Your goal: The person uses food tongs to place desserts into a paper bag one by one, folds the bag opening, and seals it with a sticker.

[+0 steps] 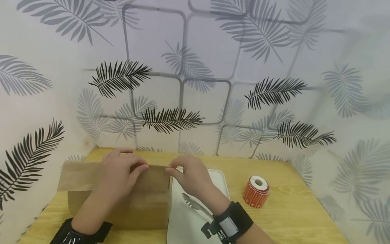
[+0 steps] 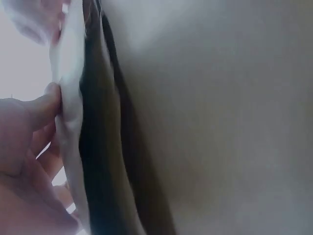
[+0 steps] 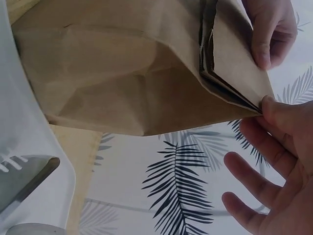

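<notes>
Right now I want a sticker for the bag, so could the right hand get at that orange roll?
Probably yes: the sticker roll stands alone on the table right of the right hand, nothing between; but that hand pinches the paper bag.

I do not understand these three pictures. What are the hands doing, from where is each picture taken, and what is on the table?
A person works with two bare hands. The big picture comes from a head camera; the other two come from cameras on each wrist. The left hand and right hand both pinch the folded top of a brown paper bag standing on the wooden table. Beside it lie a white tray with metal tongs, and a roll of orange stickers.
</notes>
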`<state>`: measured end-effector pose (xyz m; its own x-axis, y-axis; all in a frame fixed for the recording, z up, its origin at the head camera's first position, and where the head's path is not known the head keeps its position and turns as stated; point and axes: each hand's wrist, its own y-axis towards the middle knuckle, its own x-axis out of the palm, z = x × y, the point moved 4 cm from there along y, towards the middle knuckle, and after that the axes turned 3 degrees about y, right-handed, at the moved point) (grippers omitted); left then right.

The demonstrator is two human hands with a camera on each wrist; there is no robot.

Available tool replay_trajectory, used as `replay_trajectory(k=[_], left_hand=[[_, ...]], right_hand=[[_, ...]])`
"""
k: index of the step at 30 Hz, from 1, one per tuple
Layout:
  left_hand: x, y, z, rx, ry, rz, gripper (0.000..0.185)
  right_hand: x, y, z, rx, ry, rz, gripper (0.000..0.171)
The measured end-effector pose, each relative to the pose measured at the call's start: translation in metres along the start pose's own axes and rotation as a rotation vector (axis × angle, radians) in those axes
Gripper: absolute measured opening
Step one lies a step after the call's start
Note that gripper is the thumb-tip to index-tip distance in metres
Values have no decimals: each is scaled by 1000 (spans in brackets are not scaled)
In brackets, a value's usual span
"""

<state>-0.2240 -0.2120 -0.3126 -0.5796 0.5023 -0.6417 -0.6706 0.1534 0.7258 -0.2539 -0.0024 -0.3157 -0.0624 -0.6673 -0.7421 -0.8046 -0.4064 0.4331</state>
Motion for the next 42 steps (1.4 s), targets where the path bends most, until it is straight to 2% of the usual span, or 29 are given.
replay_trajectory(k=[3, 6, 9, 13, 16, 19, 25, 32, 37, 42], left_hand=[[-7, 0, -8, -27, -11, -10, 10], [-11, -1, -16, -15, -20, -6, 11], [-16, -4, -29, 12, 3, 30, 14], [-27, -12, -49, 15, 72, 76, 16], [-34, -20, -61, -14, 73, 76, 16], [-38, -25, -69, -34, 45, 68, 17], [-47, -30, -81, -23, 67, 90, 20], [-58, -38, -106, -66, 85, 93, 13], [-65, -45, -118, -36, 95, 126, 17], [-70, -53, -128, -99, 113, 95, 8]], right_hand=[[-1, 0, 0, -3, -14, -8, 14], [-2, 0, 0, -7, -18, -16, 15], [-3, 0, -1, -9, -25, -18, 16], [-4, -1, -1, -10, -38, -22, 16], [-4, -2, -1, -12, -39, -25, 16], [-4, -2, -1, -13, -38, -25, 16], [-4, -3, -2, -9, -34, -22, 16], [-3, -3, -2, -10, -44, -23, 16], [-3, -3, -1, -4, -38, -25, 16], [-2, -4, -1, 2, -40, -23, 17]])
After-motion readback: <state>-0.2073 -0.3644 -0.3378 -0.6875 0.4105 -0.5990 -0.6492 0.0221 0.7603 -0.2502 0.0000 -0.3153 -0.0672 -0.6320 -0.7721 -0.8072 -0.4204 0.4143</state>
